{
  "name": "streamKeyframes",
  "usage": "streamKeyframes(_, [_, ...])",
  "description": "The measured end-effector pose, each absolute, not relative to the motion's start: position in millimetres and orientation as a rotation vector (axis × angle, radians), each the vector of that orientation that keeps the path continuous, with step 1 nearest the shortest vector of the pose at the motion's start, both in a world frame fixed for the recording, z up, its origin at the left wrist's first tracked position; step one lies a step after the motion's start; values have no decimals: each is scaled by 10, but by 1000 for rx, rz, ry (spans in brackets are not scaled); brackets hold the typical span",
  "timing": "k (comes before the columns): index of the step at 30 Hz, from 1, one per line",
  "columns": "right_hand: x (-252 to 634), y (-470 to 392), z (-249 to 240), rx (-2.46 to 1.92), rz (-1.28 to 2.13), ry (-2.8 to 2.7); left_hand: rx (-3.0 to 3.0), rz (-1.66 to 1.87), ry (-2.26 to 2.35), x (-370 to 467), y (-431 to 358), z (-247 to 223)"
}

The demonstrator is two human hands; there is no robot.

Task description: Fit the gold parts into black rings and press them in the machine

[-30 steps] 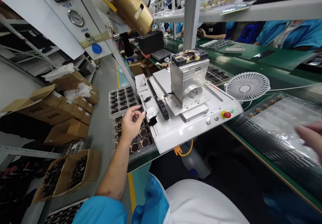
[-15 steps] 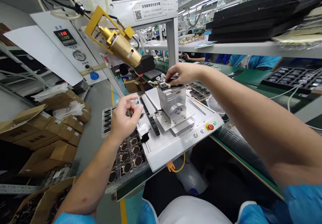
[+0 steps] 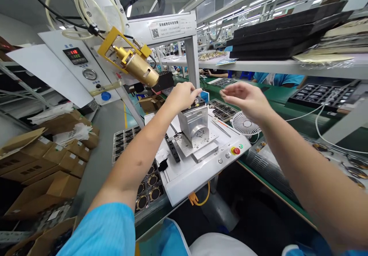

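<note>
A silver metal block fixture (image 3: 193,123) with a round disc on its front stands on the white machine base. Over its dark top plate reaches my left hand (image 3: 183,95), thumb out and fingers bent down onto the top. Its fingertips are partly hidden, and what they grip there cannot be made out. To the right of the fixture, my right hand (image 3: 246,99) hangs in the air, clear of it. Its fingers are loosely curled, the thumb slightly apart, with nothing visible between them. A gold dispensing head (image 3: 140,68) is mounted above and left of the fixture.
Trays of round gold-rimmed parts (image 3: 152,180) lie left of the base. A white fan (image 3: 246,123), tweezers (image 3: 221,127) and a red stop button (image 3: 236,151) are on the right. Cardboard boxes (image 3: 54,152) stand at left; black foam sheets (image 3: 281,37) fill the shelf. Other people sit behind.
My left hand has moved right and forward onto the fixture's top. My right hand has left the top and drawn away to the right. The view has shifted slightly.
</note>
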State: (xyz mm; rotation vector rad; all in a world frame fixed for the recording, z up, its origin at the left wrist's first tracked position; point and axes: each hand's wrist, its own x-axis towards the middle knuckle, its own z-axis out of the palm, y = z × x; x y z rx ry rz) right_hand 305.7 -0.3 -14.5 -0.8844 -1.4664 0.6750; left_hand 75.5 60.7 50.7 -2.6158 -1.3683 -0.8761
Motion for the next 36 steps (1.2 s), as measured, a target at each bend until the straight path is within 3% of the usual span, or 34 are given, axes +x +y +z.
streamKeyframes(6, [3599,-829,-1002,-1058,854,-1138,-2907,-731,-1111,302,493,443])
streamKeyframes(11, [3723,-1036,-1753,-1233,1013,-992,-2976,-701,-1072,174,441,255])
streamKeyframes(15, [3673,-966,-2151,-1441,1079,-1147,-2965,-711,-1026,190,476,210])
streamKeyframes(19, [3550,-882,-2376,-1750,926,-1535,-3045,-778,-1023,100,449,198])
streamKeyframes(23, [3410,-882,-2511,-1852,819,-1710,-3011,-1505,-865,-70,49,-131])
streamKeyframes(27, [3396,-862,-2562,-1846,771,-1695,-2862,-2258,-557,-48,-667,-952])
streamKeyframes(29, [3436,-854,-2530,-1824,790,-1660,-3051,-2333,-919,63,-1017,-1444])
streamKeyframes(33, [3414,-1045,-2446,-1760,881,-1637,-3089,-2246,-2129,343,-1532,-2258])
streamKeyframes(36, [3173,-1412,-2497,-1409,1116,-1562,-3060,-2483,-2420,506,-1745,-2616])
